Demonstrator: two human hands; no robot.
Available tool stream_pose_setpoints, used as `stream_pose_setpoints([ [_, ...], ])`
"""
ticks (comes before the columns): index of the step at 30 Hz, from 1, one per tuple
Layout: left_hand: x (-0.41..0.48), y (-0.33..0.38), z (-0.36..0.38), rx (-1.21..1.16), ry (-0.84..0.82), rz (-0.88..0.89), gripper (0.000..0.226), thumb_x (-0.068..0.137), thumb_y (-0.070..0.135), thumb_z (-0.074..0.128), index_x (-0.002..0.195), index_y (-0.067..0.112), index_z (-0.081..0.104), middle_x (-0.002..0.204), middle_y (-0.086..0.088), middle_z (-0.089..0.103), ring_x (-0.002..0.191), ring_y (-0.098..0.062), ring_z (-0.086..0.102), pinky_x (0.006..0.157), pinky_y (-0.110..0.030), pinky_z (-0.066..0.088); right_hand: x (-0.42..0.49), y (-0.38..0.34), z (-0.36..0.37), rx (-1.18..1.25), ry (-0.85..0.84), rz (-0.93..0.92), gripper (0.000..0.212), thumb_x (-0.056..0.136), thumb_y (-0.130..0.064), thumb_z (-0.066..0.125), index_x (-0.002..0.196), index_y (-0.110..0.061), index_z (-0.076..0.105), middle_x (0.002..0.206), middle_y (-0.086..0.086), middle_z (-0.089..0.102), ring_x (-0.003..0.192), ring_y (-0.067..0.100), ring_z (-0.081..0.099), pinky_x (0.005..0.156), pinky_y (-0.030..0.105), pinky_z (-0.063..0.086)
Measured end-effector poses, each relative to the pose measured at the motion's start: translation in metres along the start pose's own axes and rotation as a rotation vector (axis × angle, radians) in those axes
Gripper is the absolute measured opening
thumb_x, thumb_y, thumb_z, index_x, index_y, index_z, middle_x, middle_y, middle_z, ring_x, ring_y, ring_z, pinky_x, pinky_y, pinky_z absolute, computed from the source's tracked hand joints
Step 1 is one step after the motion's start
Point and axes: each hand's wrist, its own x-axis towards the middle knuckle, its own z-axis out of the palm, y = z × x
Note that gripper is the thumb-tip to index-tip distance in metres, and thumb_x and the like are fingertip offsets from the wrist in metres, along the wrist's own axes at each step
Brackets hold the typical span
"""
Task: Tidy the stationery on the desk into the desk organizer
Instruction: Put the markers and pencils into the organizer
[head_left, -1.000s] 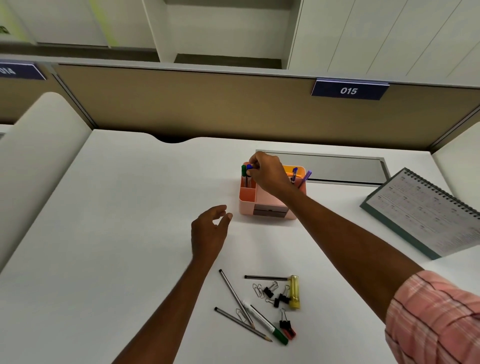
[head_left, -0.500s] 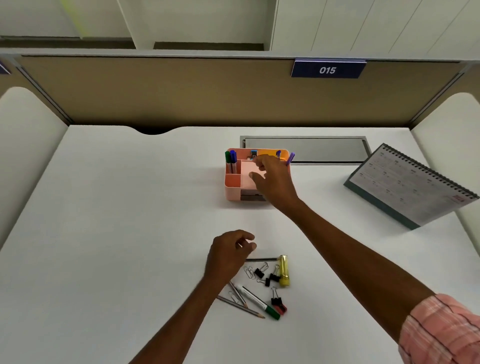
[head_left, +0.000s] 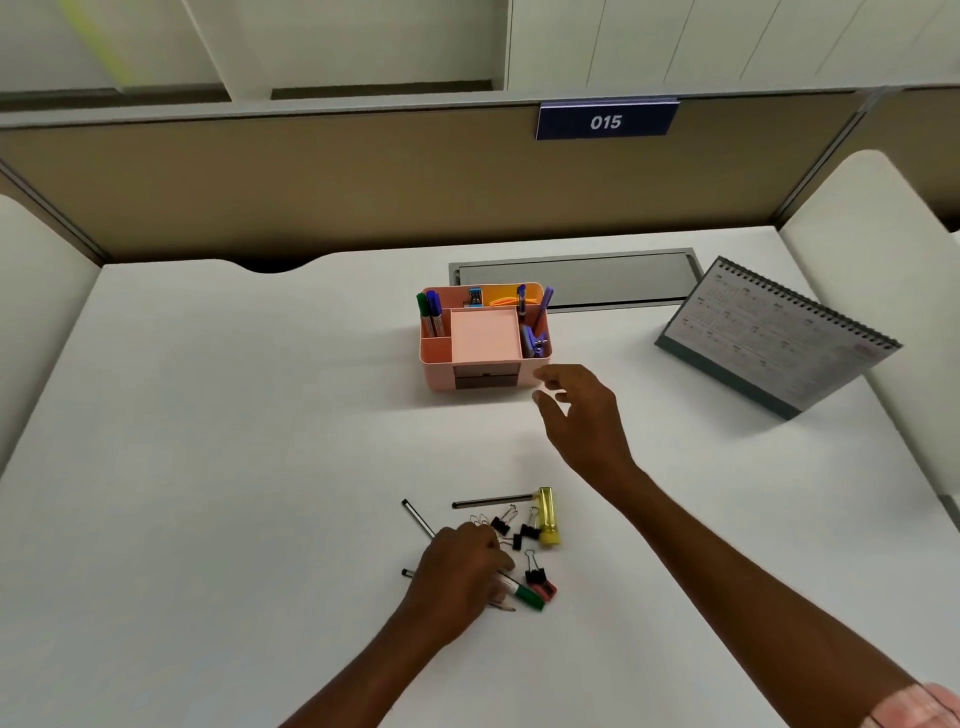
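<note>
right hand (head_left: 582, 410): drawn back from organizer (head_left: 441, 371), now just before it, fingers loosely spread, holding nothing. left hand (head_left: 462, 566): lowered onto green marker (head_left: 524, 594) beside loose clips (head_left: 535, 574), fingers curled; grip cannot be told.

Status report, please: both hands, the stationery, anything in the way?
Right hand open, empty, near organizer. Left hand down on green marker, grip unclear. Clips, highlighter, pencils loose on desk. Nothing blocking.
</note>
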Motion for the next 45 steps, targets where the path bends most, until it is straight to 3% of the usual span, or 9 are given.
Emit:
stream_pose_setpoints([
  [2,0.001,0.000,0.004,0.023,0.009,0.024,0.027,0.081,0.033,0.078,0.107,0.033,0.080,0.103,0.008,0.069,0.098,-0.018,0.065,0.079,-0.036,0.053,-0.009,0.002,-0.005,0.004,0.002,0.005,0.028,0.096,-0.019,0.070,0.124,-0.018,0.068,0.123,-0.002,0.068,0.104,0.009,0.065,0.085,0.031,0.061],
  [10,0.004,0.000,0.005,-0.016,0.125,0.063,0.024,0.079,0.028,0.081,0.102,0.033,0.079,0.100,0.009,0.072,0.093,-0.016,0.068,0.072,-0.034,0.055,-0.037,-0.002,-0.024,0.057,0.050,0.022,0.015,0.095,-0.013,0.071,0.109,-0.020,0.073,0.110,-0.011,0.069,0.100,0.004,0.066,0.080,0.022,0.059],
  [15,0.010,0.006,-0.028,-0.277,0.261,-0.055,0.022,0.093,0.028,0.073,0.114,0.027,0.078,0.107,0.007,0.072,0.101,-0.011,0.064,0.086,-0.028,0.053,-0.053,-0.014,-0.037,0.154,-0.093,0.190,0.014,0.094,-0.022,0.073,0.108,-0.026,0.074,0.105,-0.017,0.071,0.095,0.000,0.067,0.075,0.016,0.054],
  [20,0.021,0.013,-0.075,-0.633,0.447,-0.223,0.016,0.090,0.023,0.078,0.105,0.029,0.079,0.099,0.017,0.072,0.095,-0.006,0.067,0.080,-0.025,0.055,-0.058,-0.037,-0.046,0.380,-0.343,0.267,0.019,0.091,-0.030,0.077,0.109,-0.029,0.077,0.100,-0.010,0.077,0.090,0.013,0.073,0.079,0.030,0.062],
  [24,0.028,0.014,-0.100,-0.758,0.551,-0.241,0.024,0.086,0.015,0.081,0.106,0.029,0.080,0.100,0.018,0.074,0.097,-0.004,0.069,0.080,-0.024,0.057,-0.051,-0.060,-0.046,0.577,-0.272,0.273,0.024,0.091,-0.011,0.077,0.113,-0.019,0.077,0.099,0.001,0.078,0.087,0.023,0.075,0.079,0.036,0.064],
  [33,0.034,0.002,-0.120,-0.829,0.689,-0.375,0.038,0.093,0.030,0.076,0.129,0.039,0.066,0.120,0.024,0.063,0.112,0.008,0.059,0.085,-0.014,0.051,0.019,-0.096,-0.037,0.366,-0.056,-0.010,0.026,0.092,-0.013,0.074,0.118,-0.013,0.074,0.106,-0.001,0.074,0.096,0.010,0.072,0.082,0.025,0.062],
  [38,0.026,-0.005,-0.111,-0.885,0.654,-0.446,0.033,0.094,0.026,0.075,0.125,0.036,0.069,0.124,0.019,0.068,0.115,0.001,0.062,0.090,-0.022,0.055,0.083,-0.106,-0.014,0.304,0.047,-0.110,0.021,0.091,-0.013,0.077,0.111,-0.010,0.075,0.098,0.002,0.075,0.089,0.013,0.073,0.075,0.029,0.064],
  [45,0.005,-0.015,-0.095,-0.920,0.612,-0.542,0.023,0.093,0.024,0.075,0.113,0.036,0.074,0.113,0.021,0.073,0.105,0.004,0.067,0.079,-0.007,0.050,0.139,-0.108,0.035,0.050,-0.023,-0.157,0.019,0.091,-0.016,0.075,0.110,-0.011,0.076,0.102,0.000,0.076,0.089,0.010,0.068,0.084,0.029,0.060],
])
